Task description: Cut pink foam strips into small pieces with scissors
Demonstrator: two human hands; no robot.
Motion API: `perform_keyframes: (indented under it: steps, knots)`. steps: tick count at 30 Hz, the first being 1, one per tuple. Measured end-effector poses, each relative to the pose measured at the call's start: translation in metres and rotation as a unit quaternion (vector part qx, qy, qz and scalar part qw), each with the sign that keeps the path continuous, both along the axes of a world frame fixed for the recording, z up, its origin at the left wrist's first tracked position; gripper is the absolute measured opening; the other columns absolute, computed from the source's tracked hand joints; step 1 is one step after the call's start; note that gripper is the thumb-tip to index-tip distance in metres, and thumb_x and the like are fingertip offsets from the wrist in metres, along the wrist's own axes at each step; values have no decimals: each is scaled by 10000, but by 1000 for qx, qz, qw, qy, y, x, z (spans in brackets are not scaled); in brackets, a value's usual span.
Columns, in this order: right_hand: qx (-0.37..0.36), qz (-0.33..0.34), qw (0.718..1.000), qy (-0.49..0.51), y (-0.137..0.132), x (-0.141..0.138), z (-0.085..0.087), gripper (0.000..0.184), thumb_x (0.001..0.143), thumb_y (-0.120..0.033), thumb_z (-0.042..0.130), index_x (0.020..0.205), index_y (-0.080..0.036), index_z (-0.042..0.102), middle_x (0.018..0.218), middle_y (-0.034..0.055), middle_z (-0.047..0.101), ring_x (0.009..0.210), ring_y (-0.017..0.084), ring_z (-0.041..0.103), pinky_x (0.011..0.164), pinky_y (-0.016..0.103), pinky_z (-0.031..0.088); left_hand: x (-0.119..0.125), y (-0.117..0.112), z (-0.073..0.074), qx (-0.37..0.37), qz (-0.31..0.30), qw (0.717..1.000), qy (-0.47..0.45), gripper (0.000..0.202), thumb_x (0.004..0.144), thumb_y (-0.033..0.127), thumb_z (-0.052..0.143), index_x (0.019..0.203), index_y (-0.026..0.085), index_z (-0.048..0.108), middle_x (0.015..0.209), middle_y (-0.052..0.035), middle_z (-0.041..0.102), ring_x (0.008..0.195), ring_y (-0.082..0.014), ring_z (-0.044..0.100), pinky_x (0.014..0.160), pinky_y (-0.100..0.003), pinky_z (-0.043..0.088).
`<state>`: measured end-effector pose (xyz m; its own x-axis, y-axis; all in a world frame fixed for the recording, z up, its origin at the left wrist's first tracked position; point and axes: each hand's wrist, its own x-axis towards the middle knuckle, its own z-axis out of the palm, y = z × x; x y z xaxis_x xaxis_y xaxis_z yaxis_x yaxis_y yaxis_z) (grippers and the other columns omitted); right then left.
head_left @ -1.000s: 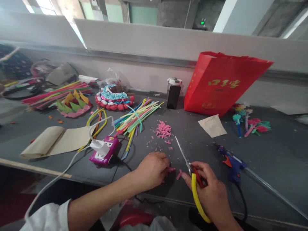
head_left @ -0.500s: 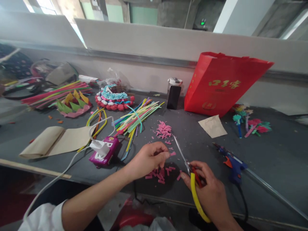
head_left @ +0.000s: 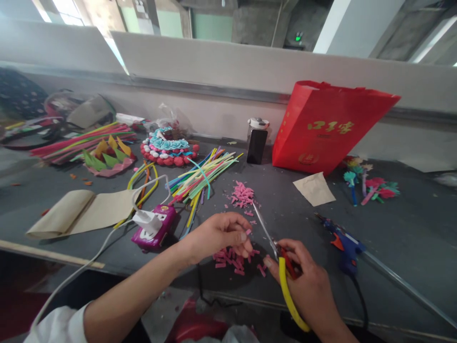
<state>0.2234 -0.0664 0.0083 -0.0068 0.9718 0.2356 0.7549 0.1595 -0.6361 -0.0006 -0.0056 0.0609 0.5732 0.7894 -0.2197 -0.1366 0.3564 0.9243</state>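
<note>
My left hand is closed in a pinch on a small pink strip, over the table. Below its fingers lies a loose pile of pink strips. Another pile of pink bits sits farther back. My right hand grips scissors with one red and one yellow handle. Their long metal blades point up and left, the tip beside the far pile. Near my right thumb lie a few pink pieces.
A purple power socket with a white plug stands left of my left hand. Behind are coloured strips, a bottle, a black phone and a red bag. A blue glue gun lies at right, near brown paper.
A pink strip now shows between my left fingertips, where the hand was reaching by a piece on the table. Several more pieces lie beneath. The scissors stay in my right hand.
</note>
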Motion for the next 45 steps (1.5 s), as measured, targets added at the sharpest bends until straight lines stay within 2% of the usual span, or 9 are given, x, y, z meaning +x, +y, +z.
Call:
perform_keyframes:
  steps: [5,10,16,21,27,37,45]
  knots:
    - [-21,19,1000,3,0,-3,-1,347,794,-503,672,1010,-263,543,789,-24,737,690,169,724,604,226,548,2,2,0,4,132,990,-40,235,744,286,763,847,141,609,747,-55,729,630,-150,684,606,-246,512]
    - [-15,28,999,17,0,-7,2,329,798,-483,659,1010,-256,551,808,-14,736,699,171,721,631,239,555,4,2,-3,-19,202,977,-72,201,699,225,801,807,136,656,667,8,662,560,-92,617,558,-202,488]
    - [3,37,999,-6,0,-9,-1,337,800,-475,660,1026,-251,549,848,14,736,726,191,723,656,276,562,5,0,-1,-39,210,971,-110,193,682,189,808,793,125,665,696,-8,675,585,-101,635,587,-210,511]
    - [27,44,998,-38,-1,-9,-4,346,796,-482,669,1025,-255,542,828,4,722,718,194,714,654,290,554,7,-1,-1,-58,212,967,-131,185,676,178,810,785,122,671,674,-4,672,591,-105,640,589,-210,513]
    - [54,36,996,-56,-1,-9,-7,345,799,-480,666,1033,-255,548,825,-5,715,699,187,707,635,284,549,9,-3,-1,-69,196,972,-111,192,678,223,815,739,119,665,602,-13,665,540,-100,618,560,-205,503]
    - [38,41,997,-43,-5,-8,-12,340,818,-496,653,1035,-258,541,800,-19,708,669,165,701,612,258,544,10,-6,-2,-63,194,972,-115,178,690,216,805,749,114,671,654,-16,662,551,-97,619,556,-200,504]
    - [60,29,995,-68,-6,-10,-8,330,821,-513,636,1011,-253,565,765,-12,713,624,175,697,546,255,518,10,-7,-2,-55,197,972,-113,169,690,210,799,725,117,662,646,-16,664,537,-96,612,542,-200,495]
